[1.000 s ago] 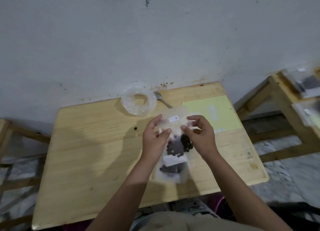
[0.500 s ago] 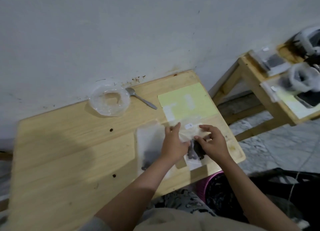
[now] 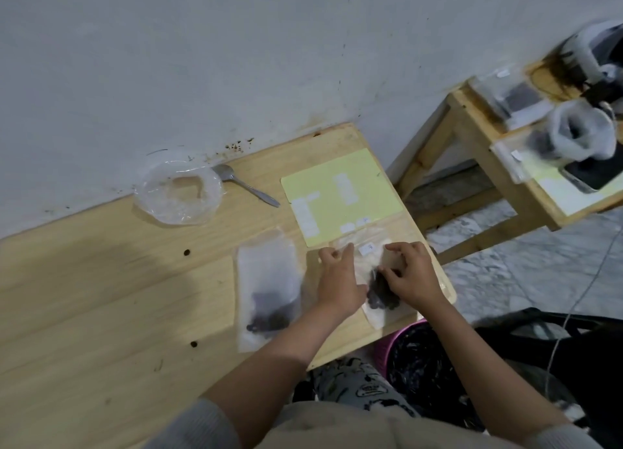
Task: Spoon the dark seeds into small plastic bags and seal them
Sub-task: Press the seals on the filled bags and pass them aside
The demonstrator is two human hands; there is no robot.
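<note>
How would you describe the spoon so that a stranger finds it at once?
Look at the wooden table by the grey wall. At its far edge lies a clear plastic dish; the spoon lies just right of it, the only metal thing there.

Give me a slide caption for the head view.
Both hands, left and right, pinch a seed bag on the table.

No legible txt: white label (image 3: 366,249) on bag (image 3: 374,313), stickers on yellow sheet (image 3: 367,192) too blurry.
</note>
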